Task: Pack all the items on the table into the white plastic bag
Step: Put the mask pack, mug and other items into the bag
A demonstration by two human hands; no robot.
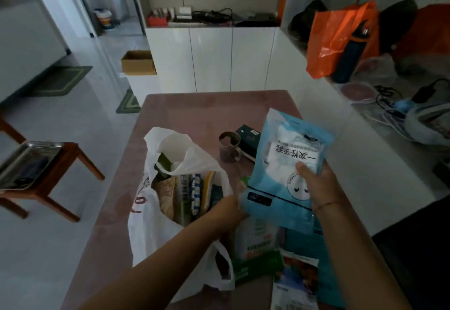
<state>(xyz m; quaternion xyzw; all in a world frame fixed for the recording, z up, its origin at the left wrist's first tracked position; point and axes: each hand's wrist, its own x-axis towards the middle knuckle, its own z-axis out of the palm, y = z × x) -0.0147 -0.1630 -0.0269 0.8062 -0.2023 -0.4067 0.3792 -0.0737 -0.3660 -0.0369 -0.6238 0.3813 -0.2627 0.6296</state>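
We log right hand (316, 188) gripping the blue packet (289, 163) above the surface (194, 110), just beside the white plastic bag (151, 231), whose rim left hand (227, 208) pinches.

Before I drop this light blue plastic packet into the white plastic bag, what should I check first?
1. Grip of the right hand on the light blue plastic packet: ok.
2. Mouth of the white plastic bag open: ok.
3. Hold of the left hand on the bag rim: cannot tell, its fingers are hidden behind the packet.
4. Room beside the upright packets inside the bag: cannot tell.
5. Everything else packed: not ok; the grey mug, dark box and green-and-white packet are on the pink table.
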